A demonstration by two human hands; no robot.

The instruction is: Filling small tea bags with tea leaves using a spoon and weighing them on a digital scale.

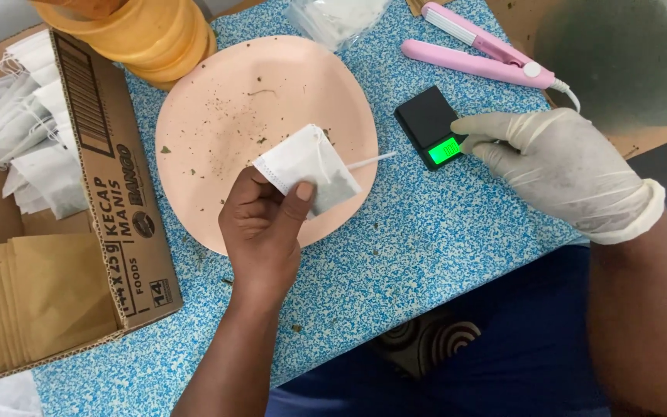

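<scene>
Your bare left hand [262, 224] is raised over the near edge of the pink plate [218, 100], wrist bent up, thumb and fingers pinching a white tea bag [306, 166] by its corner. Your gloved right hand [553, 170] rests palm-down near the table's right edge, fingers loosely extended, fingertips touching the small black scale [431, 123], gripping nothing

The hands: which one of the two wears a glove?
The right hand, touching the small black scale, wears a whitish glove. The left hand is bare and holds a white tea bag over the pink plate.
</scene>
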